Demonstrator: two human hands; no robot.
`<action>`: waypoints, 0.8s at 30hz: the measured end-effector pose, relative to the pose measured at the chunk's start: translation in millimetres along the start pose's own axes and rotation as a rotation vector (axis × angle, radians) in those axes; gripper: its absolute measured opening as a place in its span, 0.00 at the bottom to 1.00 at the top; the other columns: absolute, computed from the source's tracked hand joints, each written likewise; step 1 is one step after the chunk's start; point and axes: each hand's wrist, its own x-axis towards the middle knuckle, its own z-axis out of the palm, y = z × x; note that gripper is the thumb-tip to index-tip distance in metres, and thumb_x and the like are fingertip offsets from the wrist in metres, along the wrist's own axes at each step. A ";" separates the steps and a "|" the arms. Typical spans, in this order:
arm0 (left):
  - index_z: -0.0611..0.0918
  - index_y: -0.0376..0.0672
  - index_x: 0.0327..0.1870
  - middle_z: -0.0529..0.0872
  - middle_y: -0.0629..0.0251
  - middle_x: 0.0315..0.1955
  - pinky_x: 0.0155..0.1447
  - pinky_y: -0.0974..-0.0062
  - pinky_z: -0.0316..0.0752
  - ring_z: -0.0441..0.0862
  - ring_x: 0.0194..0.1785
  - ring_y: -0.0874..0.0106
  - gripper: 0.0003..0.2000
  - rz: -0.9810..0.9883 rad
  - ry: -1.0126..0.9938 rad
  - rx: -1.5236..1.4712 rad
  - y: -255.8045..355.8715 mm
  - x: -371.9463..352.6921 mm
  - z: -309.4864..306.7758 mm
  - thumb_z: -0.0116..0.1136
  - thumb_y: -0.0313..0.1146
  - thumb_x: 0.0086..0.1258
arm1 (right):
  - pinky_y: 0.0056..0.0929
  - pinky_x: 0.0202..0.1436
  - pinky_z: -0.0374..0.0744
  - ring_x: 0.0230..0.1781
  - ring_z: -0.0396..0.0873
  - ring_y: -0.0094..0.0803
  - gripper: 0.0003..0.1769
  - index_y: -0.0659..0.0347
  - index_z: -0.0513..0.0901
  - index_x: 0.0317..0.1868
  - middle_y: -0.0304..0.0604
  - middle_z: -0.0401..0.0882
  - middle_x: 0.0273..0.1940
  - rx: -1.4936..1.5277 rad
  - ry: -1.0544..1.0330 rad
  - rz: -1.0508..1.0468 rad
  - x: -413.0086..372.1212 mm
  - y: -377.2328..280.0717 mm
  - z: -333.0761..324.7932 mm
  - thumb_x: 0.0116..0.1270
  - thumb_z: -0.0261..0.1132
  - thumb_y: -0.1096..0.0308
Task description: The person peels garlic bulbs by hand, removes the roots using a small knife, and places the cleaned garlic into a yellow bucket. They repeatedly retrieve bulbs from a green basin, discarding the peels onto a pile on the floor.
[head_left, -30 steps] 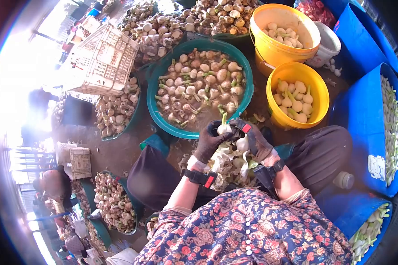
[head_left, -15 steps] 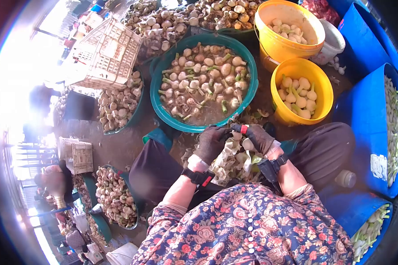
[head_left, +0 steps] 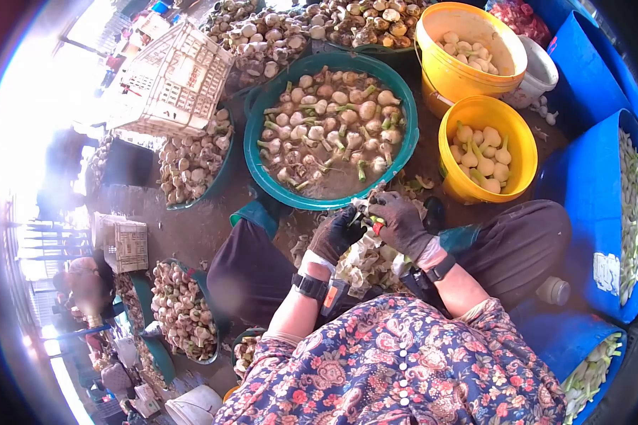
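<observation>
My left hand [head_left: 335, 235], in a dark glove, is closed around a garlic bulb [head_left: 361, 206] that the fingers mostly cover. Close beside it, my gloved right hand [head_left: 403, 225] grips a small tool with a red and green handle [head_left: 377, 225]; its blade cannot be made out. Both hands meet over a heap of pale garlic peelings [head_left: 365, 262] between my legs. Just beyond them stands a green tub [head_left: 252, 152] of garlic bulbs in murky water.
To the right are a yellow bucket [head_left: 452, 183] of peeled garlic, a larger yellow bucket [head_left: 432, 71] and blue containers [head_left: 574, 205] of stalks. At left, a white crate [head_left: 181, 78] sits above more garlic; another person [head_left: 88, 283] is at the far left.
My right hand has turned, with its back now upward, and the red handle has dropped lower between the hands. A pale bulb now shows at the fingertips.
</observation>
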 end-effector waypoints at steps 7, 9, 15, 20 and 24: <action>0.84 0.39 0.36 0.82 0.61 0.44 0.52 0.72 0.72 0.79 0.47 0.67 0.07 0.439 -0.232 0.931 26.1 -32.1 24.8 0.64 0.31 0.60 | 0.26 0.30 0.73 0.25 0.78 0.25 0.10 0.62 0.84 0.32 0.38 0.82 0.25 0.737 0.309 0.862 4.0 28.9 8.3 0.59 0.67 0.63; 0.84 0.40 0.34 0.82 0.59 0.43 0.50 0.68 0.73 0.80 0.46 0.61 0.08 0.344 -0.395 1.169 26.7 -43.7 21.0 0.65 0.34 0.59 | 0.22 0.26 0.72 0.23 0.76 0.22 0.12 0.62 0.84 0.33 0.35 0.81 0.26 0.913 0.325 1.056 11.7 16.2 -12.3 0.60 0.68 0.61; 0.79 0.35 0.50 0.83 0.58 0.43 0.51 0.72 0.74 0.80 0.45 0.67 0.21 0.143 -0.161 1.343 27.9 -36.4 5.1 0.65 0.41 0.61 | 0.21 0.25 0.73 0.22 0.75 0.23 0.11 0.60 0.83 0.35 0.37 0.80 0.27 1.111 0.207 0.952 9.0 23.9 -8.4 0.61 0.66 0.60; 0.79 0.32 0.48 0.83 0.68 0.39 0.47 0.80 0.72 0.77 0.39 0.80 0.17 0.160 -0.005 0.414 35.8 0.4 19.2 0.61 0.36 0.66 | 0.21 0.27 0.73 0.24 0.75 0.21 0.10 0.60 0.83 0.34 0.34 0.79 0.26 0.996 0.033 0.715 9.0 18.5 1.1 0.62 0.66 0.61; 0.82 0.34 0.37 0.83 0.69 0.32 0.42 0.80 0.70 0.76 0.36 0.80 0.12 0.151 -0.170 0.308 29.5 -5.4 23.6 0.60 0.37 0.66 | 0.24 0.25 0.71 0.24 0.75 0.24 0.13 0.62 0.82 0.36 0.38 0.79 0.28 1.080 0.122 0.999 7.9 10.2 -10.8 0.63 0.63 0.59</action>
